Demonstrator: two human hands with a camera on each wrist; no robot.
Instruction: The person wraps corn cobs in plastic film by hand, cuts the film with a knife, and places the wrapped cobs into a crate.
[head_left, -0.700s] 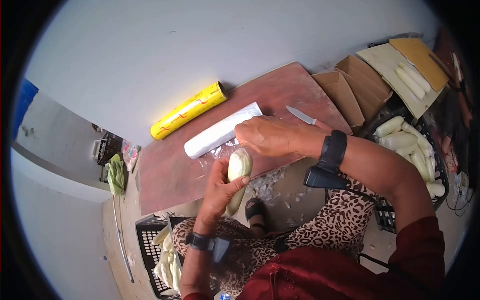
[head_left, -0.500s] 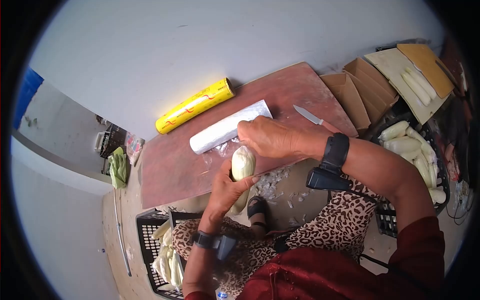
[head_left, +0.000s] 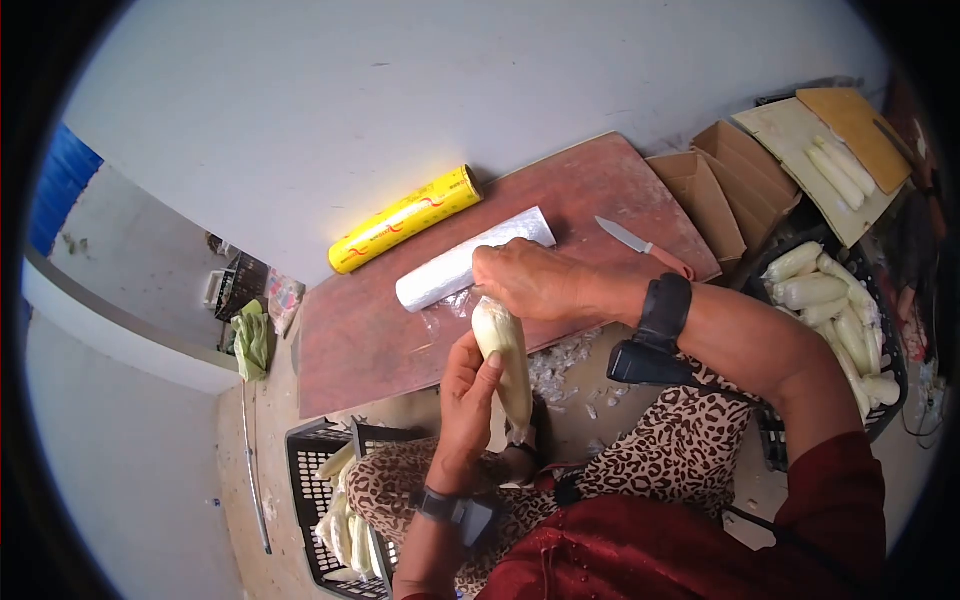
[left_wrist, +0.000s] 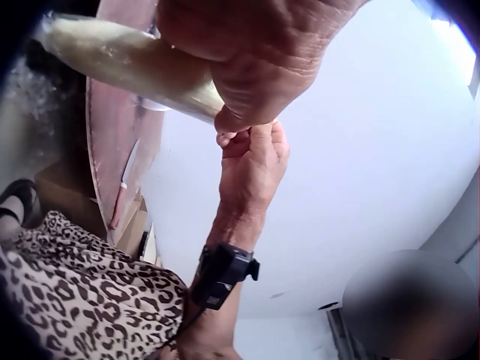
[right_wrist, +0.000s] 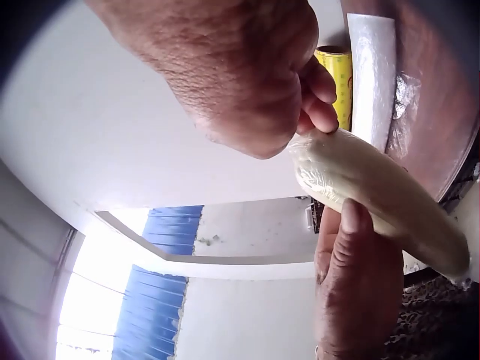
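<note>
My left hand (head_left: pixel 470 390) grips a long pale vegetable (head_left: pixel 506 365) around its middle, the thumb lying along its side. Clear cling film (right_wrist: pixel 319 178) covers the vegetable, shiny and wrinkled near its upper end. The fingers of my right hand (head_left: pixel 530 280) are curled and pinch the film at that upper end, as the right wrist view shows. In the left wrist view the left hand (left_wrist: pixel 259 52) hides the upper end of the vegetable. Just behind the hands, a roll of cling film (head_left: pixel 470 262) lies on the red-brown board (head_left: pixel 360 350), with a loose crumpled edge towards me.
A yellow printed roll (head_left: pixel 405 220) lies at the board's back edge, and a knife (head_left: pixel 640 245) lies to the right. Crates of pale vegetables stand at right (head_left: pixel 885 410) and lower left (head_left: pixel 305 500). Cardboard boxes (head_left: pixel 690 185) are beside the board; film scraps (head_left: pixel 560 370) litter the floor.
The vegetable has turned in the left hand, so more of its length shows and its lower end points down to the right. The right hand stays at the upper end.
</note>
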